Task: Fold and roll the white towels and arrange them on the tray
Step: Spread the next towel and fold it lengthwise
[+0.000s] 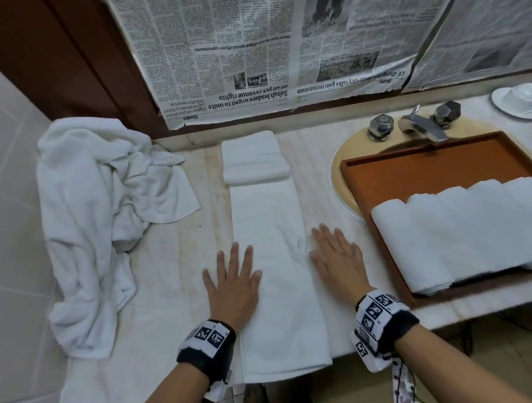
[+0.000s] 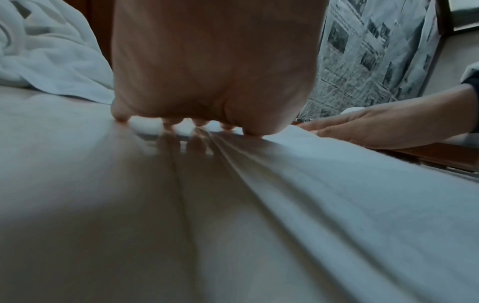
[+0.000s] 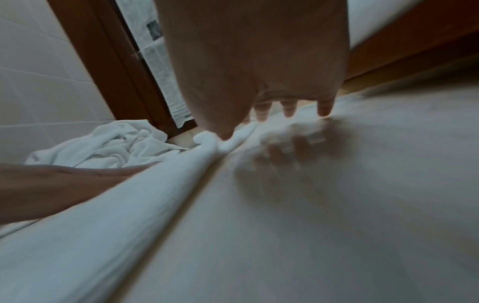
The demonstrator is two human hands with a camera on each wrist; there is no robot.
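A white towel [image 1: 273, 262] folded into a long narrow strip lies on the marble counter [image 1: 170, 266], running away from me. My left hand [image 1: 231, 279] lies flat with fingers straight along the strip's left edge [image 2: 337, 194]. My right hand [image 1: 337, 259] lies flat on the counter at the strip's right edge [image 3: 116, 205], its thumb touching the cloth. A wooden tray [image 1: 424, 161] at right holds several rolled white towels [image 1: 473, 232]. A small folded towel [image 1: 253, 156] sits beyond the strip's far end.
A heap of crumpled white towels [image 1: 100, 208] covers the counter's left end. The tray rests over a beige sink [image 1: 342, 173] with a metal tap [image 1: 420, 124]. Newspaper [image 1: 252, 49] covers the wall behind. A white dish [image 1: 519, 99] stands far right.
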